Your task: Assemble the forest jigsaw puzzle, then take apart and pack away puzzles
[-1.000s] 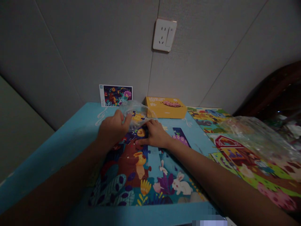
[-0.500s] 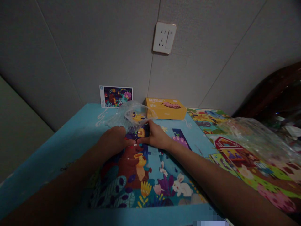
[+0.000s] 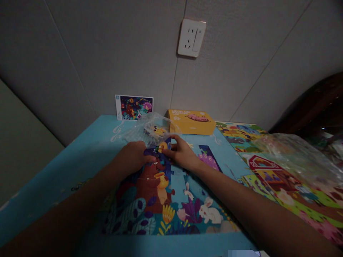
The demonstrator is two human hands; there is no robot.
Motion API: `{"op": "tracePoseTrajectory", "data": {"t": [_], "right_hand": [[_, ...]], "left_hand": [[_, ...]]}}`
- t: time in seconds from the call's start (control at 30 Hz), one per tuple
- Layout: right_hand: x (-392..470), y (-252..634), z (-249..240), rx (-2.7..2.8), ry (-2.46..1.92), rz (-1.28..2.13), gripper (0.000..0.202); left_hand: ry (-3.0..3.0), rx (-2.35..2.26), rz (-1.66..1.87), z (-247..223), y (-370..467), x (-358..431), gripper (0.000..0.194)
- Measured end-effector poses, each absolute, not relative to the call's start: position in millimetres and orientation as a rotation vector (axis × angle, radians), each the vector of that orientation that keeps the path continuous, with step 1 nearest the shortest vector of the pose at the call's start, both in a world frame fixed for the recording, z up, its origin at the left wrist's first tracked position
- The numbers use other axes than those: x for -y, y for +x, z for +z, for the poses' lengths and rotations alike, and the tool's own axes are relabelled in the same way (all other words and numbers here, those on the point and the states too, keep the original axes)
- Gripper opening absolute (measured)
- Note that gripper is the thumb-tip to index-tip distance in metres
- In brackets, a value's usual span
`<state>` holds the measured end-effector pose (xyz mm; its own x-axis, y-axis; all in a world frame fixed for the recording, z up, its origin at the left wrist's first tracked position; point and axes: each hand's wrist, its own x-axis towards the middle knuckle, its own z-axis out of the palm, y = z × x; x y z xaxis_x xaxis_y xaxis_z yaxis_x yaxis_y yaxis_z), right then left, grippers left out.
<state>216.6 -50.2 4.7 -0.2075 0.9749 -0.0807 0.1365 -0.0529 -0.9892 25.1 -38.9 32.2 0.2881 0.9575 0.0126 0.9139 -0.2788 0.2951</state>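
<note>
A partly assembled jigsaw puzzle (image 3: 150,184) with a brown bear, flowers and white rabbits lies on the table. At its upper left, my left hand (image 3: 134,156) is closed around the edge, thumb pressed on a dark puzzle piece. My right hand (image 3: 183,152) pinches the right side of a puzzle piece with a round yellow shape (image 3: 162,147), thumb on top and forefinger at the far edge. Just beyond my fingers lies an open clear plastic bag (image 3: 142,128) with yellow pieces inside. A separate purple-and-pink section (image 3: 207,159) lies right of my right hand, partly covered by it.
A picture card (image 3: 136,107) leans against the wall beside a yellow puzzle box (image 3: 193,122). On the right lie a farm-scene puzzle (image 3: 278,182) and another plastic wrapper (image 3: 294,153). A socket (image 3: 192,38) is on the wall.
My right thumb has moved up and away from my left thumb, onto the piece with the yellow shape. My left hand stays at the left edge. The view has shifted slightly.
</note>
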Motion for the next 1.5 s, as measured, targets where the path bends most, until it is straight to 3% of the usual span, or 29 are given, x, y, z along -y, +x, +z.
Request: {"op": "tracePoseTrajectory", "data": {"t": [0.17, 0.43, 0.83, 1.2, 1.5], "right_hand": [[51.8, 214.7, 0.9, 1.413, -1.086, 1.343, 0.047], [58.0, 212.3, 2.3, 1.346, -0.904, 1.444, 0.049], [62.6, 217.1, 4.4, 1.326, -0.978, 1.395, 0.057], [69.6, 220.5, 8.8, 1.425, -0.949, 1.414, 0.06], [72.7, 218.3, 5.8, 1.491, -0.74, 1.468, 0.058]], "left_hand": [[2.211, -1.621, 0.411, 33.5, 28.2, 39.2, 0.022], [1.844, -1.412, 0.237, 41.9, 39.8, 48.7, 0.023], [1.698, -1.077, 0.224, 43.0, 36.1, 56.9, 0.015], [1.487, -1.143, 0.397, 36.8, 39.2, 56.1, 0.039], [1.552, -0.899, 0.363, 40.8, 34.7, 53.8, 0.036]]}}
